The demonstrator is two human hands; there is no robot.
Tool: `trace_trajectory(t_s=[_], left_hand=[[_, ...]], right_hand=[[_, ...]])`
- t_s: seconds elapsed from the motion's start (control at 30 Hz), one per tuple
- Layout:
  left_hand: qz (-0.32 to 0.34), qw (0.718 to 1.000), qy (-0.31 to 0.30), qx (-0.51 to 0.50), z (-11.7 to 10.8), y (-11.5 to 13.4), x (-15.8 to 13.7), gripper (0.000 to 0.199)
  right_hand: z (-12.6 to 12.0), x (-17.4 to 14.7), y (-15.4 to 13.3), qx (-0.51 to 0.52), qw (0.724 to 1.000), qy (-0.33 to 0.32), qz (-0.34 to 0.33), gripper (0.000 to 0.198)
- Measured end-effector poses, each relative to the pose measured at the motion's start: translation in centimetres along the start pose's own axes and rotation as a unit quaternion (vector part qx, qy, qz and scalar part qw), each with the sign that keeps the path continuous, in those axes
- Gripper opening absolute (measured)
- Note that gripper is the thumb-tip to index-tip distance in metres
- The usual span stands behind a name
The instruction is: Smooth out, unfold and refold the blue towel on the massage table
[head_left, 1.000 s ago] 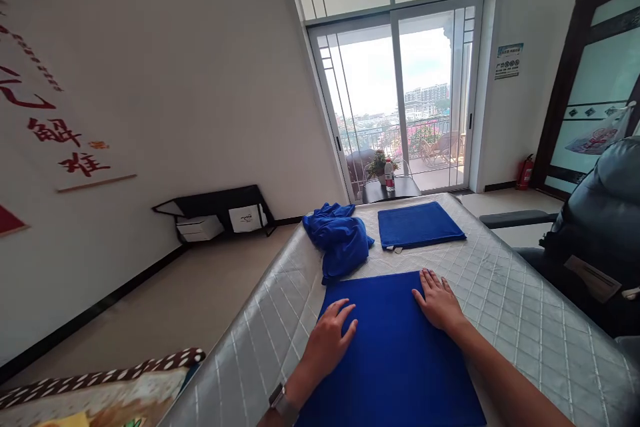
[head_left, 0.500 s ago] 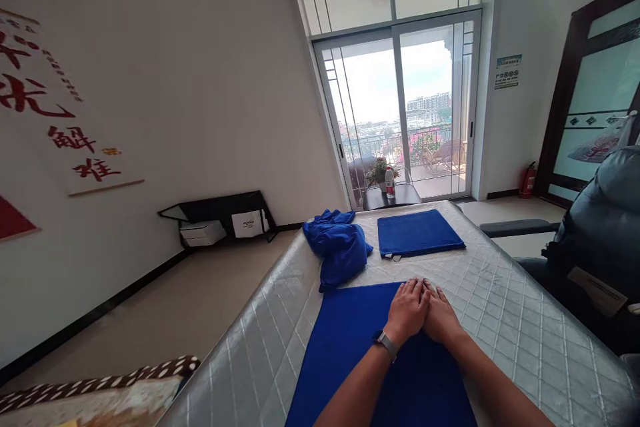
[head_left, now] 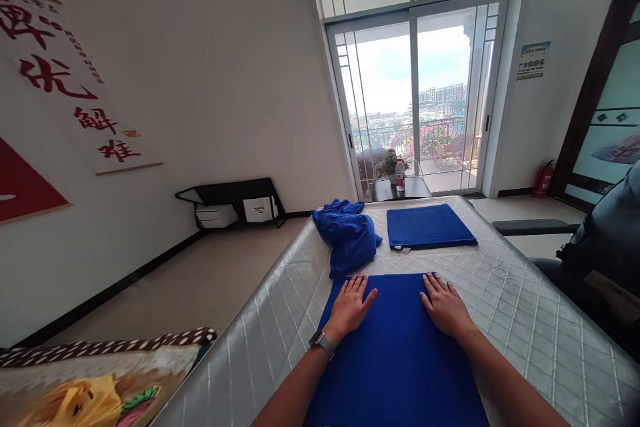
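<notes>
A blue towel [head_left: 400, 353] lies flat and smooth on the silver quilted mattress [head_left: 265, 320], running down out of the bottom of the view. My left hand [head_left: 349, 305], a watch on its wrist, rests palm down near the towel's far left corner with fingers apart. Near the far right corner lies my right hand [head_left: 445, 301], also palm down, fingers spread. Just past my left hand sits a crumpled blue cloth [head_left: 347, 233]. Farther off to the right is a folded blue towel [head_left: 430, 227] with a small white tag on its near edge.
Beyond the mattress stand a small dark table [head_left: 400, 189] with a plant and a bottle [head_left: 400, 175], in front of sliding glass doors. A black rack [head_left: 235, 193] is by the left wall. At right is a dark chair [head_left: 605, 233]; a patterned bedspread [head_left: 125, 380] is lower left.
My hands, together at the towel's far right corner before, are now apart. The left one has moved across to the left corner. The view has tilted down and turned slightly left.
</notes>
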State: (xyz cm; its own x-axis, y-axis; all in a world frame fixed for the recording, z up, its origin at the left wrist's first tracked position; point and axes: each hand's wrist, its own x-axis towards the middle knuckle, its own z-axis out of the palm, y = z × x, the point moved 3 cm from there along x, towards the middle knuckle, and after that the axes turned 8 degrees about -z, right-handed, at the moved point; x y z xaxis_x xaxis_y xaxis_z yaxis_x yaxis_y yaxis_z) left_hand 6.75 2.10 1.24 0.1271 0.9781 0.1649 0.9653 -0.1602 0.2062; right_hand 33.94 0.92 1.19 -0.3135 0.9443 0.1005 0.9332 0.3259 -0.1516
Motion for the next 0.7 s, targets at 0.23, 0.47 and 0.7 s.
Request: trace_trajectory(t_s=[0.23, 0.47, 0.7], left_hand=[[-0.066, 0.998, 0.007, 0.01, -0.6, -5.6, -0.7, 0.08], [-0.062, 0.997, 0.014, 0.035, -0.2, -5.5, -0.5, 0.083], [-0.06, 0.997, 0.013, 0.04, -0.3, -5.6, -0.6, 0.082]], right_hand=[[0.5, 0.2, 0.0, -0.024, 0.999, 0.024, 0.009, 0.064], [0.1, 0.0, 0.0, -0.01, 0.999, 0.048, 0.012, 0.065], [-0.5, -0.9, -1.2, 0.003, 0.999, 0.046, 0.003, 0.068]])
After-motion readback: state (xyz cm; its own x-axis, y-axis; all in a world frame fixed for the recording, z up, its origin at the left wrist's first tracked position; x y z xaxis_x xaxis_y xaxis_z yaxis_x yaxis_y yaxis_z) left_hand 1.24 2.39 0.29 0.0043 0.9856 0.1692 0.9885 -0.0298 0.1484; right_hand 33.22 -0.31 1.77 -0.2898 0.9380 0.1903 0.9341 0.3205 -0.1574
